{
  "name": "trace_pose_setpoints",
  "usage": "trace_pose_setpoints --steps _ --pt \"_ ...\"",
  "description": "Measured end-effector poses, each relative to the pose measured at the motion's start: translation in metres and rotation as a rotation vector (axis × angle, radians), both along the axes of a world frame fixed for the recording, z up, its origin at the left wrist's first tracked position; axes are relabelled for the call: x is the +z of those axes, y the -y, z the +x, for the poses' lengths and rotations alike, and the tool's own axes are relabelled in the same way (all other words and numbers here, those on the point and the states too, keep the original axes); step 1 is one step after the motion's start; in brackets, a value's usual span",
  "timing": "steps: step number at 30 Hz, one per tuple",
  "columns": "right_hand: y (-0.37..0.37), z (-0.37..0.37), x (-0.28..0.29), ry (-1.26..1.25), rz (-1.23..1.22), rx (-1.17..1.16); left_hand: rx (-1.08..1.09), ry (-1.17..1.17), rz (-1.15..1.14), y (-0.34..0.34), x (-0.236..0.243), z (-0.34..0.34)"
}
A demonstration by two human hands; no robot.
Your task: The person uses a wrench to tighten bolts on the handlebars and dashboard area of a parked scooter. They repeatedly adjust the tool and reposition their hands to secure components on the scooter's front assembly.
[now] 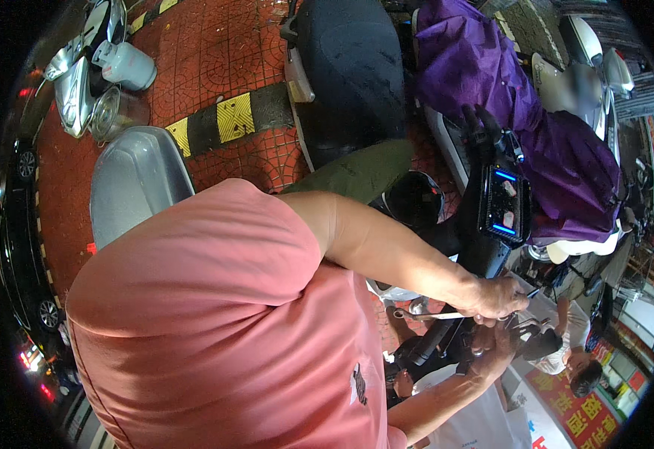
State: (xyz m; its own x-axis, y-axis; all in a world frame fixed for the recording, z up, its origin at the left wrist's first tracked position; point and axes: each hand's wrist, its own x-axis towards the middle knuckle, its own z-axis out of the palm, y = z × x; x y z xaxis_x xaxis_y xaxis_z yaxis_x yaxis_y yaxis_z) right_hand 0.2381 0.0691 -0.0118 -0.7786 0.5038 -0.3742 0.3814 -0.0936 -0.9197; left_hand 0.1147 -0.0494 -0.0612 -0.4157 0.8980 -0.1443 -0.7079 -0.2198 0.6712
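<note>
My left hand (497, 296) and my right hand (490, 350) come together at the right of the head view, fingers closed, nearly touching. A thin dark pointed tip (532, 292) sticks out past my left hand. A slim silver bar (439, 316) runs from beside that hand leftward, and I cannot tell whether it is gripped. What my right hand closes on is dark and too hidden to name. Close to the right forearm hangs a white bag (469, 426). Above my left hand stands a display (505, 200) with blue light strips, on a scooter's handlebar.
A scooter under a purple cover (480, 60) and a black scooter seat (353, 67) stand ahead. A grey gas cylinder (126, 66) is at the far left, on red paving (215, 52). A person in a white shirt (572, 344) is close beyond my hands. A dark car (24, 247) is at the left.
</note>
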Motion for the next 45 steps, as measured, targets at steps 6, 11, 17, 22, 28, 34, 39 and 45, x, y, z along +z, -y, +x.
trace_pose_setpoints --steps 6,11,17,22,28,34,39,45 --pt "-0.001 0.006 -0.001 0.004 0.158 0.000 0.039 -0.004 -0.045 0.000 0.007 0.004" --pt "0.010 0.008 -0.004 0.034 0.238 -0.051 0.035 -0.204 -0.121 -0.001 0.004 0.006" --pt "0.008 0.004 0.004 0.113 0.223 -0.044 0.104 -0.249 -0.141 -0.016 -0.015 0.006" --pt "0.008 0.000 0.015 0.136 0.149 0.041 0.029 0.001 -0.059 -0.016 -0.013 0.000" --pt "0.021 -0.003 0.020 0.050 0.152 0.134 0.069 0.165 -0.051 -0.007 0.013 0.002" --pt "0.018 0.000 0.017 0.056 0.127 0.145 0.036 0.088 -0.130 0.001 0.013 0.000" --pt "0.025 0.002 0.012 0.051 0.161 -0.046 0.070 0.035 -0.074 -0.002 0.006 0.001" --pt "0.021 0.010 0.010 0.046 0.116 -0.076 0.011 0.099 -0.088 -0.001 -0.002 -0.003"
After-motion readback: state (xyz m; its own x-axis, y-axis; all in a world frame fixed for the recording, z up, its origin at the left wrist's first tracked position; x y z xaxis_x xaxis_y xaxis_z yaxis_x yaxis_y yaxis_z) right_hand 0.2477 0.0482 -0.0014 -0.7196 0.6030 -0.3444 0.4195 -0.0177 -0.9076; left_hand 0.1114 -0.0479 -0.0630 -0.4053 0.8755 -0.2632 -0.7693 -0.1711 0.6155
